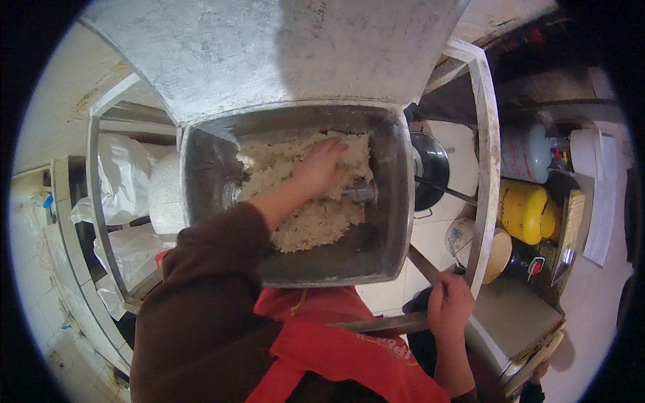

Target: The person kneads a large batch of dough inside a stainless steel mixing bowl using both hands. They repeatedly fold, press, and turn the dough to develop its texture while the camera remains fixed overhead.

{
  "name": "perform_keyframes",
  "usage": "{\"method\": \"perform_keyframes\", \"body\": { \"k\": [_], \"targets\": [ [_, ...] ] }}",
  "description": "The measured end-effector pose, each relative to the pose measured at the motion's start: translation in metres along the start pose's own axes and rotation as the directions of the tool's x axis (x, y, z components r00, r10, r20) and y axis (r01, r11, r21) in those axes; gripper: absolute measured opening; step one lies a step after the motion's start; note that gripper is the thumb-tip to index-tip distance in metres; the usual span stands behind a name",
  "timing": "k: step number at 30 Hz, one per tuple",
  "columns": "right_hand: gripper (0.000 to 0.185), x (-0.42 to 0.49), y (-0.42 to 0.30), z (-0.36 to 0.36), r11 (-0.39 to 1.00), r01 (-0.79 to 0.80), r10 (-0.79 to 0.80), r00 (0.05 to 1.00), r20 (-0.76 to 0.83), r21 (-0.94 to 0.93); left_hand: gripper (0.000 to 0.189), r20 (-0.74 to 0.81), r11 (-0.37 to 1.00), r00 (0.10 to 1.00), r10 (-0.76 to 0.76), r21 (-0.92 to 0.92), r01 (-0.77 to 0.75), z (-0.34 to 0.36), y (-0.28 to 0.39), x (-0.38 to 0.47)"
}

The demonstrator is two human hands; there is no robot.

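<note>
A metal mixer trough point(388, 242) stands directly before me, with a pale, crumbly dough point(317, 221) lying in its middle. A metal shaft point(360, 192) shows partly through the dough. My left hand point(322, 166) reaches into the trough and touches the top of the dough, thumb apart from the fingers; its fingertips are blurred. Down at the right, outside the trough, my right hand point(451, 305) is closed around the corner of a metal frame bar point(403, 322).
The raised metal lid point(227, 55) stands behind the trough. White plastic sacks point(121, 181) lie at the left. To the right are a black pot point(431, 171), a bucket point(476, 247), a yellow gas cylinder point(524, 211), a grey cylinder point(524, 151) and a knife point(564, 262) on the wall side.
</note>
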State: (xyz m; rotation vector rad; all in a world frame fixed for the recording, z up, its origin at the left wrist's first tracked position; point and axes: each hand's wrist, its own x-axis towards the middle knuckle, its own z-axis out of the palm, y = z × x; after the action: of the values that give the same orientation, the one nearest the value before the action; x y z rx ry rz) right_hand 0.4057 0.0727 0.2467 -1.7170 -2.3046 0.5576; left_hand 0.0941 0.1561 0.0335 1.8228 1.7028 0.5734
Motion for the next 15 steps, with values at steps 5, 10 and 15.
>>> {"method": "perform_keyframes", "body": {
  "k": [5, 10, 15],
  "targets": [
    [0.012, 0.002, 0.000, -0.005, 0.999, 0.033, -0.028, 0.995, 0.098, -0.043, 0.058, 0.444, 0.973, 0.866, -0.229, 0.138, 0.187, 0.051, 0.006, 0.094],
    [0.014, 0.004, -0.002, -0.008, 0.999, 0.035, -0.029, 0.986, 0.164, -0.034, 0.041, 0.206, 0.982, 0.961, -0.183, 0.083, 0.169, 0.127, -0.028, 0.093],
    [0.021, -0.002, 0.004, -0.004, 0.999, 0.043, -0.037, 0.978, 0.207, -0.025, 0.031, 0.583, 0.958, 0.762, -0.280, 0.220, 0.183, 0.160, -0.043, 0.098]
  ]
}}
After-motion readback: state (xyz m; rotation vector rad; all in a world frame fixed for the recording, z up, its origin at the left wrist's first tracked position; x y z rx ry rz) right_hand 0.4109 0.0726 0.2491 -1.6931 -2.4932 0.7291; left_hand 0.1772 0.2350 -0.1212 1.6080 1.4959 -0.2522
